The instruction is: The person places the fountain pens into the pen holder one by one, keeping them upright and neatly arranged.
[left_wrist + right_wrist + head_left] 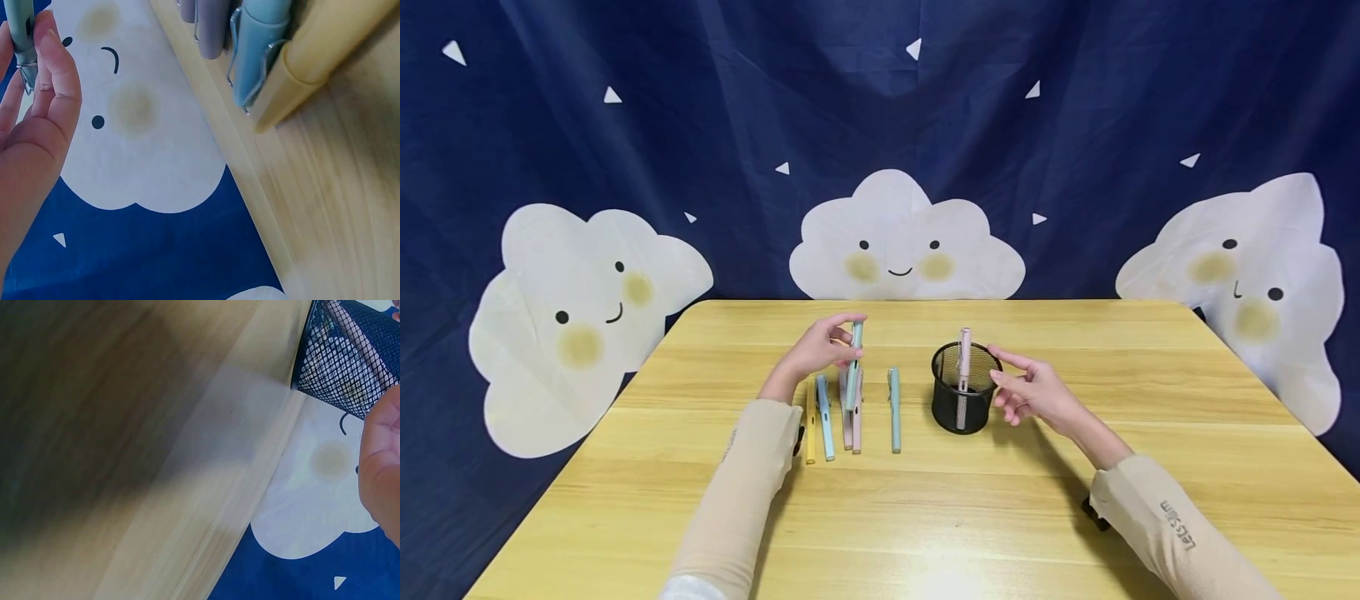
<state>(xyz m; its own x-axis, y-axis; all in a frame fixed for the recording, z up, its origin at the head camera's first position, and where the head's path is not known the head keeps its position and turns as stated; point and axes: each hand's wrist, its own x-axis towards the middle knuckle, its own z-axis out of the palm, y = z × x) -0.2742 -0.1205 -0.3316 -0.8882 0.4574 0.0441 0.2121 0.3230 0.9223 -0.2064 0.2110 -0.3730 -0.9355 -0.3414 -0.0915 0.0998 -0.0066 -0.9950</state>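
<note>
My left hand (822, 345) pinches a pale green pen (854, 367) between thumb and fingers, holding it upright above the other pens. In the left wrist view, the pen's metal clip shows beside the fingers. My right hand (1037, 390) is at the right side of a black mesh pen holder (955, 408), with index finger and thumb extended at its rim. A pale pink pen (965, 358) stands in the holder. Under my left hand lie a yellow pen (810, 425), a light blue pen (825, 421) and pink-lilac pens (857, 429), partly covered by the held pen.
A teal pen (895, 412) lies alone between the group of pens and the holder. Everything stands on a light wooden table (955, 508). Behind it hangs a dark blue curtain (737, 125) with white clouds.
</note>
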